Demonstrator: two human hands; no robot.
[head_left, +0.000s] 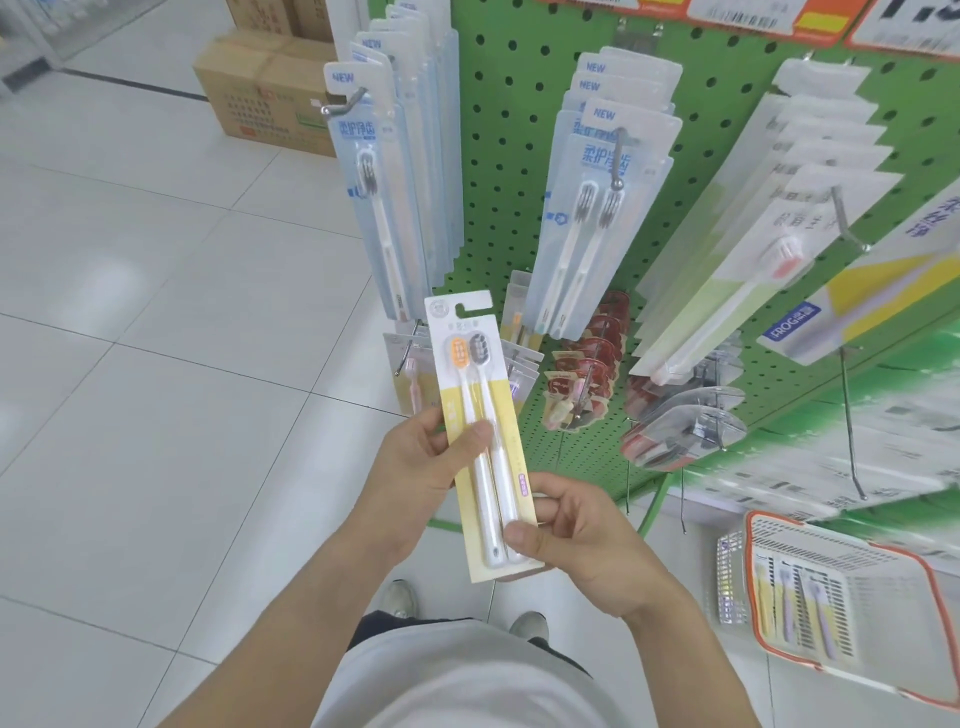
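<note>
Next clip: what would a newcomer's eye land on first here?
The yellow toothbrush pack at centre, pinched mid-length by the left hand and gripped at its lower end by the right hand. Behind it stands a green pegboard hung with blue toothbrush packs; an orange-rimmed basket sits at lower right.

1 head-worn wide-angle camera looks forward and down, close over the left hand (421, 462) and right hand (576, 535), facing a green pegboard (498, 156).

Open tiled floor (156, 338) lies left of the pegboard (498, 171). Hooks (618, 156) and hanging toothbrush packs (587, 218) crowd its face. A basket (841, 603) blocks low right.
</note>
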